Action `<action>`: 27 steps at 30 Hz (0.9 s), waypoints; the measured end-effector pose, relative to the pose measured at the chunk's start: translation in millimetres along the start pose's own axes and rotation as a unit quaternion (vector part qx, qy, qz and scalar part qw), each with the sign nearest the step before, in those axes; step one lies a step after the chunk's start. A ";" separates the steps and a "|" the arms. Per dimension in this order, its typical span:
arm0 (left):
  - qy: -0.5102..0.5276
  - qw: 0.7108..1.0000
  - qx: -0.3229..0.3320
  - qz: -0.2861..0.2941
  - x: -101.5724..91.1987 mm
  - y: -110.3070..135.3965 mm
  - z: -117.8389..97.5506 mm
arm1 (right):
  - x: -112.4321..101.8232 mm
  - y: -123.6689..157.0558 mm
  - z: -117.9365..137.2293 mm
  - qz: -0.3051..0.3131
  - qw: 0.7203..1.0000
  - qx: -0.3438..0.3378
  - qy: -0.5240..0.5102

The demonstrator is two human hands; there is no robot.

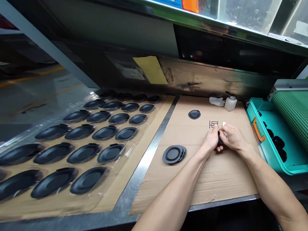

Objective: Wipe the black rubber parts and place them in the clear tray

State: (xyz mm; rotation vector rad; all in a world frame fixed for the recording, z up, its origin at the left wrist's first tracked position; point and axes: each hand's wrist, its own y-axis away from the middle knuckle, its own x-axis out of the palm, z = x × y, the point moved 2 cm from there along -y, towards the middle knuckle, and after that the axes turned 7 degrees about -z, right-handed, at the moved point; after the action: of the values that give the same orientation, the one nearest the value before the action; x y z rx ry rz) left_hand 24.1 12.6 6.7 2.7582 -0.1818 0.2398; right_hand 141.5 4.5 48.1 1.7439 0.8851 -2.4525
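My left hand and my right hand meet over the cardboard sheet. Both are closed on a small black round part, mostly hidden between the fingers. My right fingers also pinch a small white piece against it. A short stack of black round discs lies left of my hands. A single black disc lies farther back.
A clear plastic tray at left holds several rows of black discs. A white dispenser bottle and a crumpled white cloth stand at the back. A teal bin with black parts sits at right, beside a green conveyor.
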 end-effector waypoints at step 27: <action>0.387 0.920 -0.056 0.006 -26.5 -10.1 -22.3 | 1.1 -0.2 -35.6 -0.101 0.989 0.111 -0.010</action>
State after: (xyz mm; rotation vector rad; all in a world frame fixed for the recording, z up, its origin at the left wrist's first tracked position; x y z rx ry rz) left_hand -3.4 32.6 18.7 2.3335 0.0015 1.2384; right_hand 171.9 20.8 39.3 1.7682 0.8557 -2.7920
